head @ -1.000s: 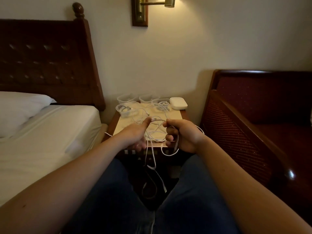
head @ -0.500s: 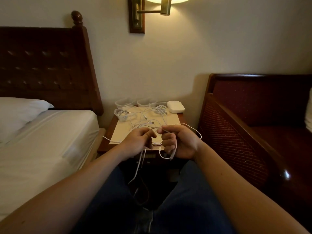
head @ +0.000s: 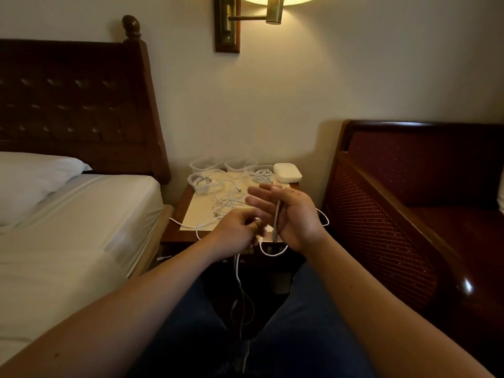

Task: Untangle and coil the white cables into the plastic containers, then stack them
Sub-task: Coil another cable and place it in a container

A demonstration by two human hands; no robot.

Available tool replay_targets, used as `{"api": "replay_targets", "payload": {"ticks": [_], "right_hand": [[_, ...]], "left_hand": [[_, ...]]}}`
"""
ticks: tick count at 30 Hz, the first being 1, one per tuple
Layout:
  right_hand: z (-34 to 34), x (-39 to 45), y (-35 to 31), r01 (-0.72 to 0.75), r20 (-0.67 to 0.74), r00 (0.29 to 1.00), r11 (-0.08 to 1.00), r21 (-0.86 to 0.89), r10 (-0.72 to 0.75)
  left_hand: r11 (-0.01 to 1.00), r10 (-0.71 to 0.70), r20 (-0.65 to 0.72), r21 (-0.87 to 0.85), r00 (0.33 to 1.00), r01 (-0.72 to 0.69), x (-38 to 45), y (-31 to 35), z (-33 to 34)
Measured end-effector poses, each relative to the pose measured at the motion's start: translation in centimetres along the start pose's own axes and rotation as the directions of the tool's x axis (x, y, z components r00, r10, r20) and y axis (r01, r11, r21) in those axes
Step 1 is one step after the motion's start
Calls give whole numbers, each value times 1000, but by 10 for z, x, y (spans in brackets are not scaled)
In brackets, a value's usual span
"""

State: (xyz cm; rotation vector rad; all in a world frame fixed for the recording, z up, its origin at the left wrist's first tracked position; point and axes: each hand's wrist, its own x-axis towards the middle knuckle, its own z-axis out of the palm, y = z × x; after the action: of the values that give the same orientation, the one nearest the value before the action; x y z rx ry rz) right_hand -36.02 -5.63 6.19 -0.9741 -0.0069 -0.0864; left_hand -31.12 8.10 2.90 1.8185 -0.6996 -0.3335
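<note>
- bed [head: 81, 227] at left, dark wooden bench [head: 409, 214] at right, nightstand [head: 177, 227] between them under a lit wall lamp [head: 272, 9].
- right hand [head: 294, 216] over the nightstand's front edge, palm facing in, fingers spread straight; a white cable [head: 276, 219] hangs across the palm.
- left hand [head: 237, 230] just beside it, fingers curled, pinching a cable strand that drops between the knees.
- tangled cables [head: 229, 200] on the nightstand top.
- clear plastic containers [head: 206, 165] at the back; two hold coils.

No readable text, labels, brand names, numbers or signs appear on any object anywhere in this dim view.
</note>
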Motion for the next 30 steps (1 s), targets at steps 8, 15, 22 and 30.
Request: {"api": "replay_targets", "payload": {"ticks": [8,15,22,30], "right_hand": [[-22,9,13,185,-208,962,983,14,-178],[-35,4,18,54,-27,964,297,-953,-265],[-31,-6,18,-331,-65,935,791,-515,349],[-19,-15,17,-442,405,853,869,223,330]], "left_hand": [[976,-137,270,202,953,83,-4,-8,-1],[766,86,177,617,980,-178,2,15,-19],[800,349,17,515,937,-307,7,13,-33],[841,-61,-102,-541,993,-4,-6,0,5]]}}
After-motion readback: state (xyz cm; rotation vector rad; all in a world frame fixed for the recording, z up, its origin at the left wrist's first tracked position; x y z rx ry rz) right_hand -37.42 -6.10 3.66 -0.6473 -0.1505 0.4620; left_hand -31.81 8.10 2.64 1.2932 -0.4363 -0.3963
